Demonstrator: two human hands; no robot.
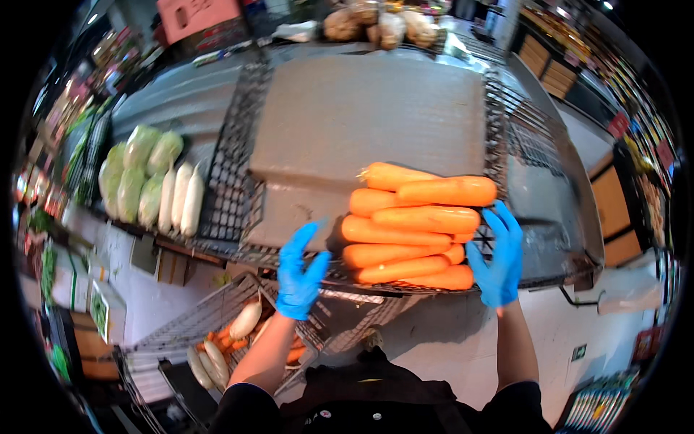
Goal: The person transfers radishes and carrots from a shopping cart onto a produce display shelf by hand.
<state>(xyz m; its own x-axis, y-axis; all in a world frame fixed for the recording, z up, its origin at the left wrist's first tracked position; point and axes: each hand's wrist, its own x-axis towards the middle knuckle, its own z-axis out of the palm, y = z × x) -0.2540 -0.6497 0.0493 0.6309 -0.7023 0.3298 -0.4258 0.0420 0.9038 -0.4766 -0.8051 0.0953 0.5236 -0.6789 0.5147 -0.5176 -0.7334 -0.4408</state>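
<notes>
A stack of several large orange carrots [416, 224] lies sideways on the front right part of a grey display shelf [369, 108]. My right hand [500, 257], in a blue glove, is at the right ends of the carrots with its fingers spread; whether it touches them I cannot tell. To the left of the stack, my left hand [300, 271], gloved in blue too, hovers over the shelf's front edge. Its thumb and fingers are apart, nothing is between them, and a gap separates it from the carrots.
Wrapped green vegetables [137, 177] and white radishes [182, 199] lie on the left of the stand. Below, a wire cart [173, 329] holds more carrots and radishes. Brown round roots [343, 25] sit at the back. A black plastic grid [231, 159] divides the stand.
</notes>
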